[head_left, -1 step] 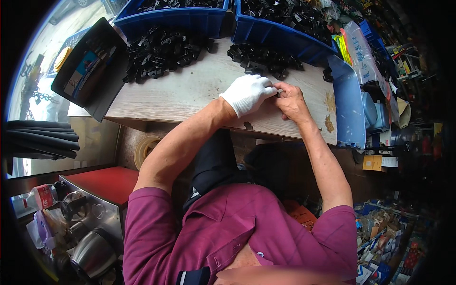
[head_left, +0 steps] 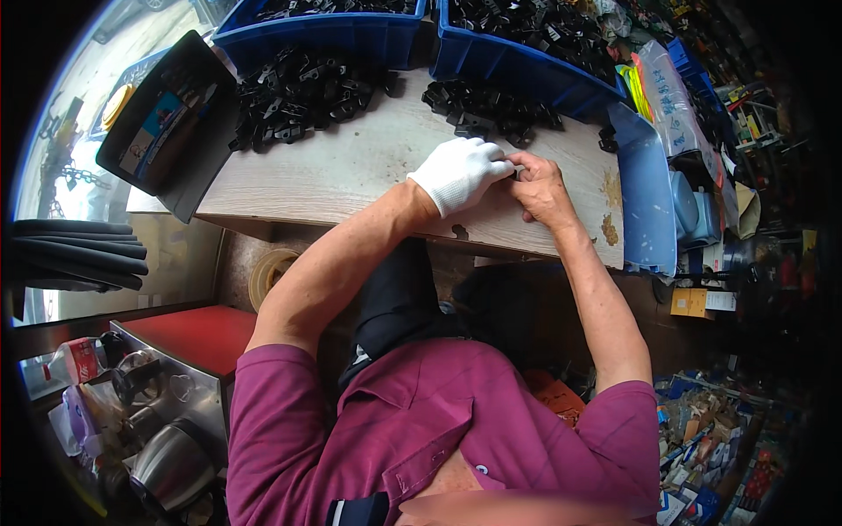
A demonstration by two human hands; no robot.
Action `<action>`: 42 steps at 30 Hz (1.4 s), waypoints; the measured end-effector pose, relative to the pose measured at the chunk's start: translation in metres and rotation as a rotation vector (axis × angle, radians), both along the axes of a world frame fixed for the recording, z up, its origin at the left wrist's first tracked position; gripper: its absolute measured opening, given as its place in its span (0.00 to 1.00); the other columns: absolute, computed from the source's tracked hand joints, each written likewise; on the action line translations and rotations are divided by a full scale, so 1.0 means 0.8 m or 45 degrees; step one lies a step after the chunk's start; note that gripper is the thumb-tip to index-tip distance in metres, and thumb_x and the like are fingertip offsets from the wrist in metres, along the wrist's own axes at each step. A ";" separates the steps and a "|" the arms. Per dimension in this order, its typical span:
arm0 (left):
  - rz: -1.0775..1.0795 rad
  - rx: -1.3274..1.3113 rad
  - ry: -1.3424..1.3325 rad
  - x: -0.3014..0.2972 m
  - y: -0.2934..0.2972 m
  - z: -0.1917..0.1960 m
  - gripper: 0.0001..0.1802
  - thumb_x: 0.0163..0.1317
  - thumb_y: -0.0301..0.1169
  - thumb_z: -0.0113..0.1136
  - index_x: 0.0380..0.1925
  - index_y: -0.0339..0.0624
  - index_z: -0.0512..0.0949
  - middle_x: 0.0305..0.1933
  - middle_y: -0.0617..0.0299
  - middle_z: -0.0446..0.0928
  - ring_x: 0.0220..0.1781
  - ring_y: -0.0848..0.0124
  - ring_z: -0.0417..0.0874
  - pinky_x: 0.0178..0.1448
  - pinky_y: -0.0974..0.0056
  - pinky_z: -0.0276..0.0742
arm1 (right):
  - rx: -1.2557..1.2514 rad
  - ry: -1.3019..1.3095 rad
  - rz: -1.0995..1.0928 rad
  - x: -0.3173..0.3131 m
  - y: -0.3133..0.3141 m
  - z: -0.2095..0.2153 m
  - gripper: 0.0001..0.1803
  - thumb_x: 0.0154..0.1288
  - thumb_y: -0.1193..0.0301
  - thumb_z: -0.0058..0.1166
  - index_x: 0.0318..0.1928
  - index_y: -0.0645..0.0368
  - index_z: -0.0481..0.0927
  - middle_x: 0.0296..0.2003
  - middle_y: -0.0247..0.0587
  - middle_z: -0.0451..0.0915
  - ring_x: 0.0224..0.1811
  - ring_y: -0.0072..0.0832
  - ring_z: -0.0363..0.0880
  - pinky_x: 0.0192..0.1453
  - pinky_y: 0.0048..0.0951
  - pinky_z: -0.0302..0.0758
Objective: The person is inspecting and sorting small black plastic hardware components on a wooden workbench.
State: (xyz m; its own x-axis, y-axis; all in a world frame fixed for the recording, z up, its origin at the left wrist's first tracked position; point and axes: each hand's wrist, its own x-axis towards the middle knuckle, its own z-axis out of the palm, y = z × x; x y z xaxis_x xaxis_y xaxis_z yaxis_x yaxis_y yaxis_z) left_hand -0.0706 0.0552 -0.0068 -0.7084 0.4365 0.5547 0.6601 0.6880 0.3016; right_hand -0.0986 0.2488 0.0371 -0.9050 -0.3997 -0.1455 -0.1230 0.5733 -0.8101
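I am working over the wooden tabletop (head_left: 351,175), and everything here is placed from it. Set against the other picture, nothing is shifting: both hands are staying in the same spot near the tabletop's near right edge, so the same small piece is still between them.

My left hand (head_left: 460,173), in a white glove, is curling shut, its fingertips pressing on a small black part (head_left: 516,173). My right hand (head_left: 542,188), bare, is meeting it from the other side, thumb and fingers pinching that same part. The part is sitting just above the tabletop, mostly hidden by my fingers, so I cannot tell its shape.

Counting what is around:
- One glove, on the left hand only.
- Two loose heaps of black parts are lying on the tabletop: a larger heap (head_left: 303,92) toward its far left and a smaller heap (head_left: 482,110) at its far middle, just beyond my hands.
- One stray black piece (head_left: 607,138) is lying alone near the right end.
- Two blue bins are standing along the far edge, the left bin (head_left: 324,35) and the right bin (head_left: 526,61), both holding more black parts.
- One blue tray (head_left: 645,193) is lying against the right end.
- One black case (head_left: 167,114) is leaning at the left end.
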 end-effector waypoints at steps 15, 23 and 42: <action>0.291 0.029 0.130 0.028 0.001 0.017 0.18 0.54 0.30 0.65 0.47 0.46 0.80 0.44 0.58 0.81 0.49 0.56 0.82 0.51 0.53 0.79 | 0.052 -0.077 -0.072 0.001 0.004 -0.001 0.15 0.60 0.71 0.68 0.47 0.62 0.84 0.15 0.27 0.72 0.11 0.17 0.68 0.13 0.24 0.70; 1.357 -0.290 0.337 0.037 -0.150 0.006 0.06 0.58 0.35 0.65 0.32 0.48 0.81 0.35 0.61 0.80 0.44 0.56 0.81 0.40 0.50 0.73 | -0.525 -0.276 -0.540 -0.007 0.051 -0.010 0.20 0.61 0.67 0.71 0.48 0.62 0.77 0.17 0.29 0.72 0.12 0.18 0.69 0.21 0.29 0.82; 1.062 -0.165 0.204 0.047 -0.127 0.005 0.09 0.59 0.39 0.67 0.25 0.48 0.84 0.33 0.64 0.84 0.42 0.58 0.82 0.43 0.50 0.73 | -0.117 0.093 -0.495 -0.067 0.022 -0.010 0.20 0.60 0.72 0.66 0.54 0.57 0.85 0.20 0.26 0.72 0.16 0.16 0.67 0.22 0.26 0.77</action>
State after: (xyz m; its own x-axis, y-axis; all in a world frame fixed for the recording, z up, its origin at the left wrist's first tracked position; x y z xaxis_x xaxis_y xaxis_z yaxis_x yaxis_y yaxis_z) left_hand -0.0328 -0.0465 -0.0030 -0.7430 -0.1254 0.6575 -0.0492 0.9899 0.1331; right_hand -0.1518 0.2667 0.0291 -0.9979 -0.0343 -0.0545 0.0291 0.5143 -0.8571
